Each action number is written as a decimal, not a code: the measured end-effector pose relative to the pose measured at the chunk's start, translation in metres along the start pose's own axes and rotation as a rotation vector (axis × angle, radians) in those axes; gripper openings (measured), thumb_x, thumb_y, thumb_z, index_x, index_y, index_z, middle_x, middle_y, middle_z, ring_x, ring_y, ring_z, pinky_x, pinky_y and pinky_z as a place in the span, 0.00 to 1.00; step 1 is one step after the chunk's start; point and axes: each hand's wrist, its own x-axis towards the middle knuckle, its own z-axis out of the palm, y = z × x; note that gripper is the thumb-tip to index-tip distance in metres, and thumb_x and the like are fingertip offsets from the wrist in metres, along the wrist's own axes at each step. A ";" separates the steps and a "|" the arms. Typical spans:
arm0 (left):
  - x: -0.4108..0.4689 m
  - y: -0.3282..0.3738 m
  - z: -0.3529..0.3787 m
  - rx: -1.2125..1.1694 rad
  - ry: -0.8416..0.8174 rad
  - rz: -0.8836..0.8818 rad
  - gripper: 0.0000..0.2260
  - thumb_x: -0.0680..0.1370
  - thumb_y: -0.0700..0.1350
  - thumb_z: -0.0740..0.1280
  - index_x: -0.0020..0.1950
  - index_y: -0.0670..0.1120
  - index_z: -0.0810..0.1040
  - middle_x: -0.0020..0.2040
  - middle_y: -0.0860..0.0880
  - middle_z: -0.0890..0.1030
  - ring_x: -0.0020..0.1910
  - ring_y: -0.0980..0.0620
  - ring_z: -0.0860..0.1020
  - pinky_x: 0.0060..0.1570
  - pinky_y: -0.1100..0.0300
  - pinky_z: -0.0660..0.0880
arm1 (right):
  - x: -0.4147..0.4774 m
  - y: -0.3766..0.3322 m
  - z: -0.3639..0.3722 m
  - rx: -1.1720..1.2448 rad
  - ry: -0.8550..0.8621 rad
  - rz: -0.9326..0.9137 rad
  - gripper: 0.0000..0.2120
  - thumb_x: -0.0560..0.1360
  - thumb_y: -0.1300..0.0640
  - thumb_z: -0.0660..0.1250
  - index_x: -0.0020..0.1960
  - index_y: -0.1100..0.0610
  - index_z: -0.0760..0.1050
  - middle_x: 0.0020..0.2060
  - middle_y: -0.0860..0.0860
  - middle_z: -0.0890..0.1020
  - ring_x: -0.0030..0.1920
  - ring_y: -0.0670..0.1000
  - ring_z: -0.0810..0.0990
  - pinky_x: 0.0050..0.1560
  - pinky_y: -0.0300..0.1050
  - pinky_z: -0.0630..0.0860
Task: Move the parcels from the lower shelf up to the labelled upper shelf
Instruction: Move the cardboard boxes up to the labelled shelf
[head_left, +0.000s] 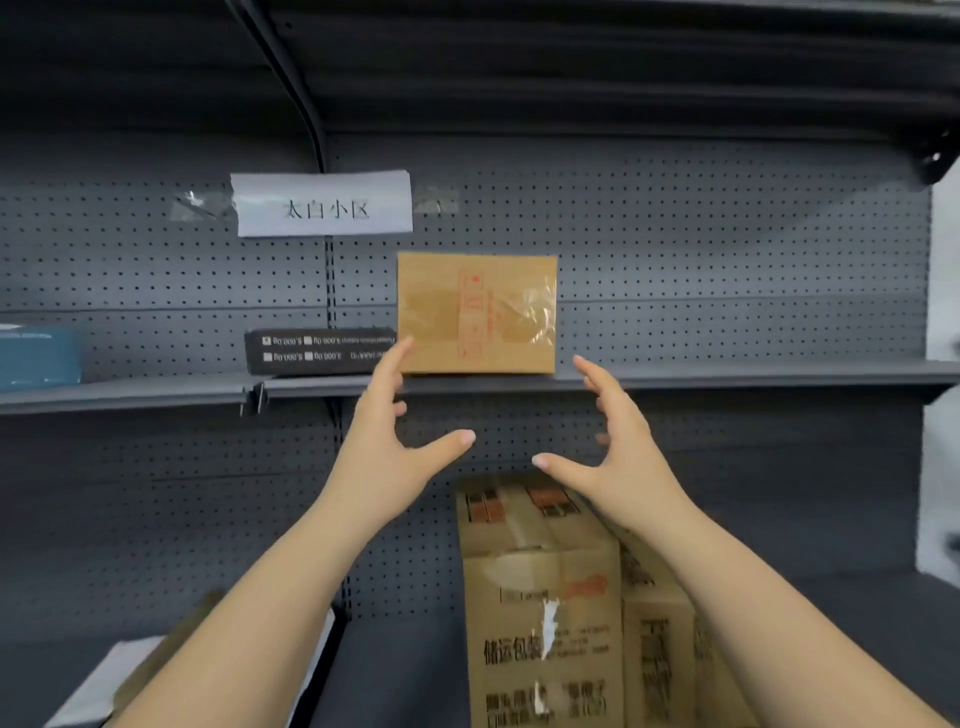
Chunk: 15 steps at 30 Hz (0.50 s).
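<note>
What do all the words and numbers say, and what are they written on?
"太白小区": white paper sign taped to the pegboard back panel.
"5,000 Dg" or similar, upside down and repeated: black box on the upper shelf; its smaller print is too blurred.
Red stamp: standing brown parcel; too blurred to read.
"储运包装" (last character uncertain): big cardboard box below; its other lines are too blurred.
Blue box: print too small.

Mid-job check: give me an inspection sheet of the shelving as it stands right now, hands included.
Surface: upper shelf, grey metal, under the paper label.
Job's things: brown parcel upright on upper shelf; tall cartons on the lower level.
Clutter: black box and blue box on upper shelf.
Hands: left hand and right hand open, empty, just below the parcel.
Cables: black cable running up.
Surroundings: pegboard back panel.
</note>
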 end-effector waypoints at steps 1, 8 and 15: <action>-0.007 -0.008 0.004 -0.001 -0.030 -0.028 0.42 0.70 0.53 0.76 0.74 0.68 0.52 0.77 0.55 0.60 0.71 0.53 0.66 0.63 0.53 0.68 | -0.008 0.005 0.002 -0.008 -0.010 0.013 0.45 0.67 0.45 0.77 0.72 0.29 0.50 0.73 0.37 0.59 0.75 0.45 0.57 0.71 0.55 0.65; -0.053 -0.069 0.061 0.010 -0.180 -0.248 0.39 0.70 0.53 0.76 0.74 0.68 0.57 0.77 0.55 0.59 0.75 0.50 0.61 0.69 0.48 0.66 | -0.047 0.069 0.011 -0.098 -0.117 0.165 0.44 0.66 0.44 0.77 0.74 0.34 0.54 0.74 0.38 0.59 0.76 0.49 0.56 0.73 0.58 0.62; -0.075 -0.118 0.113 0.009 -0.218 -0.419 0.42 0.66 0.54 0.79 0.74 0.66 0.59 0.74 0.59 0.62 0.75 0.53 0.60 0.70 0.50 0.63 | -0.059 0.133 0.015 -0.053 -0.200 0.325 0.46 0.64 0.46 0.79 0.74 0.38 0.56 0.74 0.41 0.61 0.75 0.47 0.59 0.74 0.56 0.60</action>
